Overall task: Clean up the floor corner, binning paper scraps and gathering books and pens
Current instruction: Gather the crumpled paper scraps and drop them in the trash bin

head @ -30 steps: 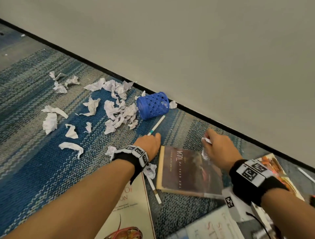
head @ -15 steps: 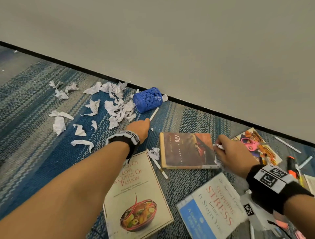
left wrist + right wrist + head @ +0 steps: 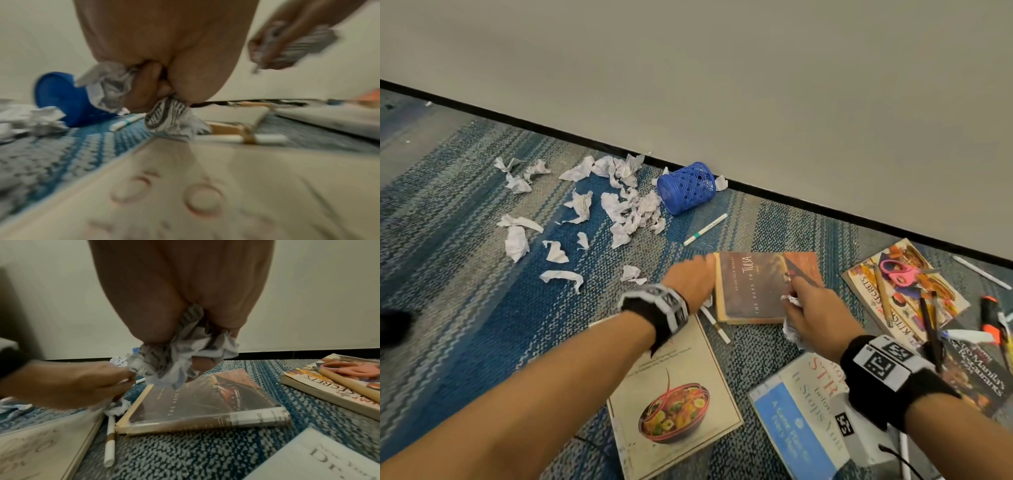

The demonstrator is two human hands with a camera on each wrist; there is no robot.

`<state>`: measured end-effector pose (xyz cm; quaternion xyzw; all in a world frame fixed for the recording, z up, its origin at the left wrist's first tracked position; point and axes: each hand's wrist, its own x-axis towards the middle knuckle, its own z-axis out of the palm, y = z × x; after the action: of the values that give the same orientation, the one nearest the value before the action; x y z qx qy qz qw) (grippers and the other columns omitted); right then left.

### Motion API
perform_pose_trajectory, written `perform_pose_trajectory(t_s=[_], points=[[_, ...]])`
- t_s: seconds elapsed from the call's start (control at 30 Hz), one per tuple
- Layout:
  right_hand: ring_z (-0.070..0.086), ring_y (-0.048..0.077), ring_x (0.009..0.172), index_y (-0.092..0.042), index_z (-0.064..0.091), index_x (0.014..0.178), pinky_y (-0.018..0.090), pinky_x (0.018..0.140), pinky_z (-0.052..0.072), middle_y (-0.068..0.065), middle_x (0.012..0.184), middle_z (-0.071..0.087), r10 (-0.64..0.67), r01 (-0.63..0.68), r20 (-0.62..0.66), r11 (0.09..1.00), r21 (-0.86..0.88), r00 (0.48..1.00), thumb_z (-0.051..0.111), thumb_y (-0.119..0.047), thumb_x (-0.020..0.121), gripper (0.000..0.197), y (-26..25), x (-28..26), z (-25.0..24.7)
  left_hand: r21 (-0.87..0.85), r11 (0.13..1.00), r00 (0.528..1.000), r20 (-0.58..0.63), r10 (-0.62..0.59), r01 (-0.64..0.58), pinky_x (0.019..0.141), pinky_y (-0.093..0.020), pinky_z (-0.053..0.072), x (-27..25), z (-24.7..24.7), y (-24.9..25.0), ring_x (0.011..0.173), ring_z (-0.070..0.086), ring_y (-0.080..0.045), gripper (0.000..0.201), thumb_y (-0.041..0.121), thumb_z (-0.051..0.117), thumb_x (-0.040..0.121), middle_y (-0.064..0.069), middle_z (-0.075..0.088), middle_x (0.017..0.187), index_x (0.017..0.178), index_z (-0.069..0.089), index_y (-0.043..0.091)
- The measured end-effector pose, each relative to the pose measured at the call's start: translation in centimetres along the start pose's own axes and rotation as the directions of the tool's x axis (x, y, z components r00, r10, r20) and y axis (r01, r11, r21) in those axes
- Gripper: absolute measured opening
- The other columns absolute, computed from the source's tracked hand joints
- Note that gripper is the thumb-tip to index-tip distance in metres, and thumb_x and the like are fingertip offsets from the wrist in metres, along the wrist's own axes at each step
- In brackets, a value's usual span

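My left hand [image 3: 693, 279] grips crumpled paper scraps [image 3: 164, 113] just left of the brown book "The Keys to Tulsa" [image 3: 753, 287]. My right hand [image 3: 813, 308] hovers over that book's near corner, its fingers curled round a wad of paper scraps [image 3: 180, 350]. More torn paper scraps [image 3: 626, 212] litter the carpet to the left. A blue mesh cup [image 3: 686, 186] lies on its side by the wall. A white pen with a teal band [image 3: 705, 229] lies below the cup, and another white pen [image 3: 717, 325] lies between the books.
A cream cookbook [image 3: 674, 394] lies under my left wrist, a blue-and-white book [image 3: 798, 418] under my right. Further right a cookbook [image 3: 900, 291] carries pink scissors [image 3: 900, 272] and pencils. Markers [image 3: 993, 318] lie at the far right. The wall's black skirting [image 3: 825, 209] runs behind.
My left hand has drawn back from the teal-banded pen toward the brown book. My right hand has moved left over the book, still holding its paper wad.
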<state>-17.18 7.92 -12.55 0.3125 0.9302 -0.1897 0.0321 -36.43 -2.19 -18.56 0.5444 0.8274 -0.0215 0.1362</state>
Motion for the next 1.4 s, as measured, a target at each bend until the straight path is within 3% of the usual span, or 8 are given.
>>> perform_pose_trajectory(t_s=[0.13,0.47,0.57,0.7,1.0,1.17,1.3,1.4], points=[[0.057,0.032,0.073,-0.01,0.05,0.093,0.031,0.062,0.034,0.011,0.08,0.059,0.069,-0.069,-0.02,0.998,0.003,0.997,0.048,-0.018,0.096,0.009,0.4,0.4,-0.3,0.149,0.98,0.992,0.017,0.127,-0.128,0.056,-0.033,0.039,-2.1,2.3,2.1,0.069,0.059,-0.025,0.032,0.01,0.031,0.1,-0.018,0.046,0.123,0.131,0.036,0.001],[0.049,0.025,0.07,-0.014,0.048,0.084,0.033,0.062,0.034,0.005,0.074,0.056,0.206,-0.202,-0.058,0.977,0.062,0.977,0.052,-0.021,0.096,0.015,3.1,-7.8,-6.7,0.073,0.958,0.96,-0.009,0.28,-0.278,0.067,-0.042,0.048,-2.1,-1.1,5.1,0.093,0.066,-0.035,0.03,0.007,0.038,0.098,-0.016,0.052,0.118,0.128,0.039,0.003],[0.049,0.021,0.067,-0.015,0.049,0.087,0.031,0.063,0.033,0.0,0.071,0.054,0.253,-0.251,-0.083,0.968,0.025,0.964,0.051,-0.023,0.096,0.012,5.1,-11.8,-9.2,0.052,0.92,0.909,-0.142,0.391,-0.388,0.059,-0.037,0.049,-2.2,-5.4,9.4,0.082,0.065,-0.034,0.031,0.009,0.051,0.093,-0.015,0.057,0.105,0.123,0.046,0.003],[0.05,0.02,0.067,-0.019,0.048,0.085,0.029,0.063,0.032,-0.002,0.071,0.055,0.333,-0.327,-0.224,0.943,0.063,0.916,0.055,-0.021,0.094,0.012,8.0,-18.4,-12.6,0.014,0.85,0.829,-0.214,0.517,-0.527,0.075,-0.041,0.047,-3.2,-10.9,18.5,0.097,0.062,-0.037,0.032,0.012,0.052,0.091,-0.014,0.055,0.116,0.12,0.04,0.009],[0.06,0.031,0.075,-0.014,0.052,0.092,0.037,0.066,0.043,0.008,0.079,0.067,0.581,-0.593,-0.529,0.787,0.171,0.619,0.052,-0.024,0.095,0.011,13.7,-40.5,-18.9,-0.045,0.429,0.419,-0.324,0.848,-0.902,0.064,-0.041,0.038,-15.1,-17.7,44.8,0.086,0.059,-0.041,0.018,0.02,0.049,0.093,-0.017,0.059,0.1,0.098,0.033,0.014],[0.057,0.009,0.063,-0.015,0.054,0.09,0.015,0.057,0.039,-0.002,0.07,0.063,0.584,-0.58,-0.725,0.752,0.313,0.366,0.052,-0.025,0.096,0.012,15.1,-54.4,-20.5,-0.283,0.272,0.369,-0.391,0.843,-0.92,0.06,-0.033,0.03,-26.1,-17.0,57.4,0.065,0.046,-0.026,0.022,0.023,0.049,0.096,0.0,0.049,0.07,0.094,0.028,0.016],[0.051,0.003,0.058,-0.015,0.052,0.088,0.01,0.052,0.035,-0.006,0.071,0.06,0.617,-0.569,-0.761,0.706,0.422,0.202,0.049,-0.023,0.097,0.012,16.7,-64.0,-19.4,-0.353,0.153,0.293,-0.387,0.874,-0.923,0.06,-0.034,0.033,-33.4,-15.1,65.8,0.066,0.046,-0.026,0.013,0.021,0.044,0.096,-0.002,0.05,0.076,0.096,0.033,0.015],[0.05,0.002,0.059,-0.017,0.052,0.085,0.014,0.052,0.035,-0.004,0.073,0.061,0.707,-0.59,-0.696,0.617,0.521,0.123,0.05,-0.019,0.095,0.011,18.5,-69.4,-17.3,-0.403,0.184,0.317,-0.291,0.903,-0.896,0.062,-0.035,0.032,-37.3,-12.6,70.9,0.071,0.048,-0.028,0.017,0.023,0.045,0.096,-0.01,0.057,0.085,0.103,0.037,0.01]])
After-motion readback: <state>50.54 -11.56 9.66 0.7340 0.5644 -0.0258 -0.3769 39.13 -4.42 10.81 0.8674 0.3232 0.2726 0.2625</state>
